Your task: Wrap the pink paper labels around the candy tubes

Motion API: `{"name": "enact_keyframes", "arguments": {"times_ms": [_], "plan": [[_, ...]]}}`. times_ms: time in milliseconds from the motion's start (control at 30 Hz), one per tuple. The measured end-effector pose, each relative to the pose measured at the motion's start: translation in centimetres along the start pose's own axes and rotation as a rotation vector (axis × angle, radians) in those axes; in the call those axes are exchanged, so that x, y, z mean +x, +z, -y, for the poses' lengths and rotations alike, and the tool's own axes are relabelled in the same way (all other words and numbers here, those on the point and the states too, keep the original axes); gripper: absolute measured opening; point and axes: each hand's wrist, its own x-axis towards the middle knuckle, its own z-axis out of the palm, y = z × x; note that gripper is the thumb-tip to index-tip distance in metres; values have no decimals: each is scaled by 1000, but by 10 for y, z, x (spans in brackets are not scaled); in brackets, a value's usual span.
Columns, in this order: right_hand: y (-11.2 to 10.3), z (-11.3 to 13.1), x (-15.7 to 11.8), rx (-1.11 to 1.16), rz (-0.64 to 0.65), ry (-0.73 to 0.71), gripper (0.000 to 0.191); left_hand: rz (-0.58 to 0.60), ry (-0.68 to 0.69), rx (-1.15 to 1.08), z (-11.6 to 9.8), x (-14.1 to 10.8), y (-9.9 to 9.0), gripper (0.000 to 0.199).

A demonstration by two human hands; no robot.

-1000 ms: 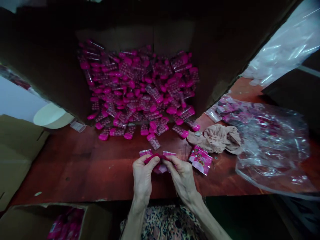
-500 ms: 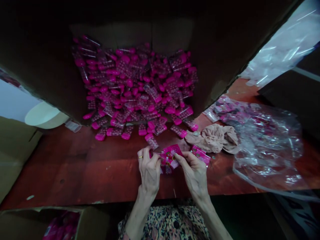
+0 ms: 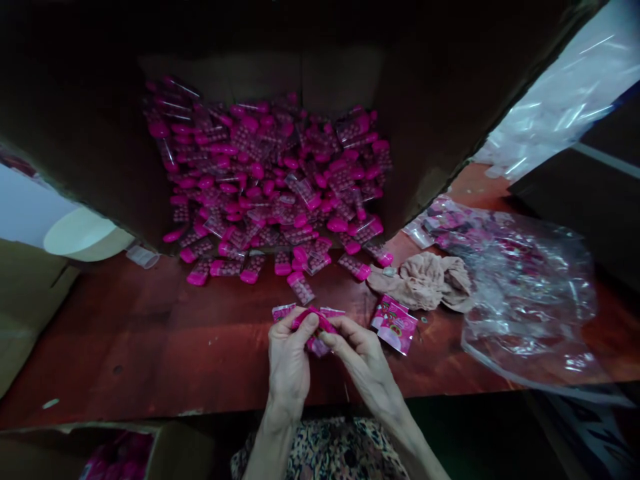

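Note:
My left hand [image 3: 289, 360] and my right hand [image 3: 363, 363] meet at the table's near edge, fingertips pinching a small pink printed packet [image 3: 313, 325] between them. Most of the packet is hidden by my fingers. A second pink printed sachet [image 3: 395, 325] lies just right of my right hand. Directly above my hands sits a loose clear pack with a pink cap [image 3: 301, 288]. Behind it spreads a large heap of similar packs [image 3: 265, 187], filled with rows of small pink beads.
The heap lies under a brown cardboard box wall [image 3: 85, 120] on a red-brown wooden table [image 3: 150, 333]. To the right are a beige cloth [image 3: 423, 283] and a clear plastic bag [image 3: 525, 300]. A cardboard box with pink contents [image 3: 115, 457] stands at lower left.
My hands have closed in together over the packet, whose printed face showed between them half a second ago. The view has shifted slightly, so the table contents sit a little further left.

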Motion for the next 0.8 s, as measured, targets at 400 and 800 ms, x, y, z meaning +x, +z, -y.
{"name": "enact_keyframes", "arguments": {"times_ms": [400, 800], "plan": [[22, 7, 18, -460, 41, -195, 40, -129, 6, -102, -21, 11, -18, 19], [35, -20, 79, -730, -151, -128, 5, -274, -18, -362, -37, 21, -33, 12]]}}
